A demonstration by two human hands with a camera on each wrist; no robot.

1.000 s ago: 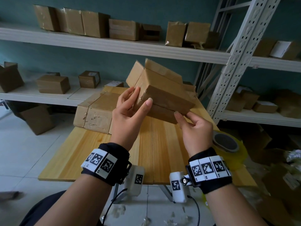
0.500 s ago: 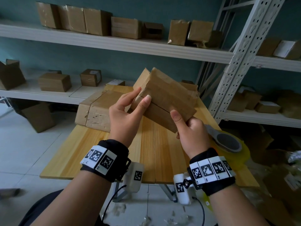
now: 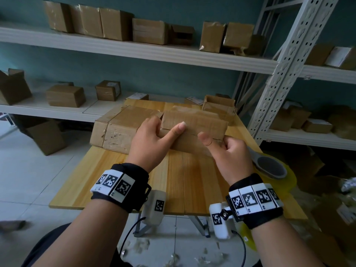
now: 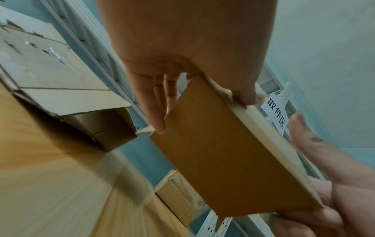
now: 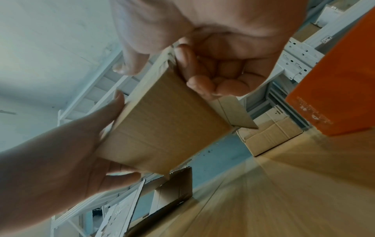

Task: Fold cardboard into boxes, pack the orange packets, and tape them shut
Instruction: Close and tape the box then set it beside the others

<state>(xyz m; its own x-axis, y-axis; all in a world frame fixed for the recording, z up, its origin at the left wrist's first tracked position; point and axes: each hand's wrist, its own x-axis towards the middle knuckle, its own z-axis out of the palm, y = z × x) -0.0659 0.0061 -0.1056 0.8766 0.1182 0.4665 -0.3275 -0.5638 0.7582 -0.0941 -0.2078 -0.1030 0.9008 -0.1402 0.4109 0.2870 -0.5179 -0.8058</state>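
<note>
Two hands on small brown cardboard box (image 3: pixel 192 130), long axis left-right above wooden table (image 3: pixel 192 180): left hand (image 3: pixel 150 139) fingers clasp left end, right hand (image 3: pixel 229 151) pinches right end.

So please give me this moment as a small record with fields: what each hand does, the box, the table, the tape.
left hand: grips the box's left end, thumb on the near face
right hand: pinches the box's right end
box: folded cardboard, held between both hands above the table; whether it touches the table, cannot tell
table: wooden, carries more cardboard at the far side
tape: roll on the table, right of the right hand
</note>
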